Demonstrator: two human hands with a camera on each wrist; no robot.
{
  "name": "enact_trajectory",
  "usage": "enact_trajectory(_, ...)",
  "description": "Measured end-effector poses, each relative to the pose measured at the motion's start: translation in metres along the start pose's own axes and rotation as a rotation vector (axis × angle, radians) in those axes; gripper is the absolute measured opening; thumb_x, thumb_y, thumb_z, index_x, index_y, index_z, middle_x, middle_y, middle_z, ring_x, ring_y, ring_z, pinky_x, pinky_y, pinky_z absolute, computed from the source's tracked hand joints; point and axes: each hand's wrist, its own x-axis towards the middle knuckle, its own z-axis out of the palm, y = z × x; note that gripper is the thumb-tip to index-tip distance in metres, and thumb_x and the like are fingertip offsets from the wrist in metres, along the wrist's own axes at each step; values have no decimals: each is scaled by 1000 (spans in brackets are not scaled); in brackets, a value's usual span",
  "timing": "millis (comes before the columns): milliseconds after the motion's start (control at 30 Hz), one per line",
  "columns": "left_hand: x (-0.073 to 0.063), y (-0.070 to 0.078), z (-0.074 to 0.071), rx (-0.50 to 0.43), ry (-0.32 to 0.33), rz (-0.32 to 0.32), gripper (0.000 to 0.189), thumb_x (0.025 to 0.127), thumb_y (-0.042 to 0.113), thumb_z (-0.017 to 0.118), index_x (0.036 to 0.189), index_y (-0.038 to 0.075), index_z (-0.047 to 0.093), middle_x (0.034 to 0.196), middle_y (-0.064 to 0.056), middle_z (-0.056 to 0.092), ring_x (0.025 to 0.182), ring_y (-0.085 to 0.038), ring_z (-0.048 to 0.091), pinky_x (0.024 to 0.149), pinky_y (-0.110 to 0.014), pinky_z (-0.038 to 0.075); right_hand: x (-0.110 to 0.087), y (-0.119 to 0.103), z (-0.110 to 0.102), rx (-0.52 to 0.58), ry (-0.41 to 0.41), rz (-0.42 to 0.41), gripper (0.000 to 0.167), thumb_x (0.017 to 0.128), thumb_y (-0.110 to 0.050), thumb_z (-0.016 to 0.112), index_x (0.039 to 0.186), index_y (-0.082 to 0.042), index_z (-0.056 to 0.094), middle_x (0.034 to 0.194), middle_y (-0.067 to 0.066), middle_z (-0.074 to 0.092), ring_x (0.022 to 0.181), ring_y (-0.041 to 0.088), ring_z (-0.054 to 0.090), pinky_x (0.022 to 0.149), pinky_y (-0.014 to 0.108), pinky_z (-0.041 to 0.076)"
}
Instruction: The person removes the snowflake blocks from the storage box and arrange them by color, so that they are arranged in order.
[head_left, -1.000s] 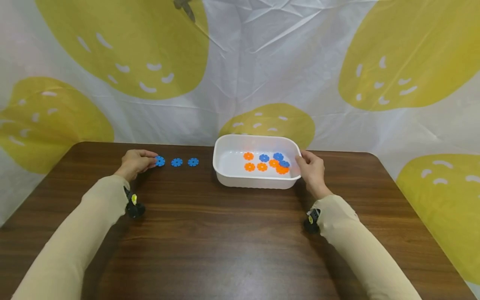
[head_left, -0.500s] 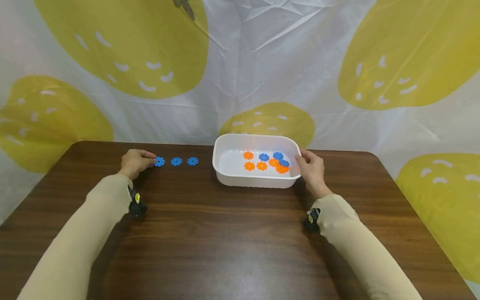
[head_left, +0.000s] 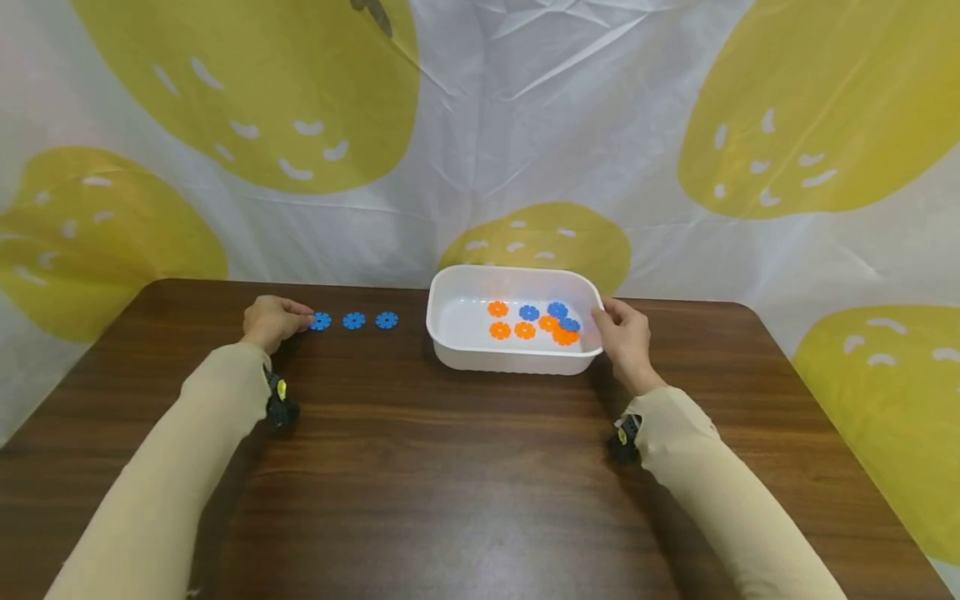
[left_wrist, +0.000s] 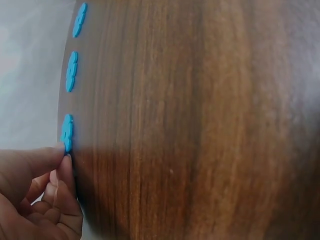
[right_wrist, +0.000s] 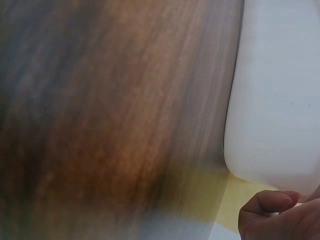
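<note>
My left hand pinches the near edge of the leftmost blue notched plastic disc between thumb and fingertip. That disc lies at the table's far edge in the left wrist view. Two more blue discs, a middle one and a right one, continue the row. My right hand grips the right rim of a white plastic basin, thumb inside and fingers outside. Several orange discs and three blue discs lie in the basin, some overlapping at its right end.
The dark wooden table extends in front of both arms. Behind its far edge hangs a white curtain with yellow fruit shapes. The basin stands near that far edge, right of the row.
My left wrist and forearm have shifted slightly to the right, while the fingers stay at the leftmost disc. My right hand and the basin have not visibly moved.
</note>
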Motion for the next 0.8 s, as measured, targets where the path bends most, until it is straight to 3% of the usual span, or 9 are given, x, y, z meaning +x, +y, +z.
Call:
enact_trajectory(233, -1, -1, 4, 14, 46, 39, 31, 88, 20, 65, 110, -2, 66, 125, -22, 56, 122, -41, 38, 104, -46, 30, 0, 1, 0, -2, 2, -4, 40, 96, -21, 51, 132, -4, 53, 122, 18, 59, 100, 26, 56, 87, 29, 51)
enact_trajectory(400, -1, 0, 4, 17, 59, 31, 30, 89, 21, 64, 110, -1, 67, 126, -21, 56, 122, -41, 40, 104, -47, 30, 1, -1, -1, 13, 4, -1, 40, 96, -20, 51, 132, -3, 53, 123, 18, 59, 101, 26, 55, 93, 35, 49)
enact_trajectory(533, -2, 0, 4, 21, 64, 37, 31, 89, 22, 63, 109, -1, 67, 124, -21, 57, 120, -41, 41, 102, -47, 32, 1, -1, -1, 17, 1, 4, 40, 96, -20, 52, 132, -3, 53, 123, 18, 59, 101, 27, 55, 90, 32, 50)
enact_trajectory(800, -4, -2, 5, -31, 80, 71, 30, 93, 24, 59, 108, -1, 66, 105, -17, 67, 104, -35, 56, 92, -45, 44, 1, -1, -2, 8, -3, -6, 40, 96, -20, 52, 131, -3, 54, 121, 18, 60, 99, 25, 55, 80, 21, 49)
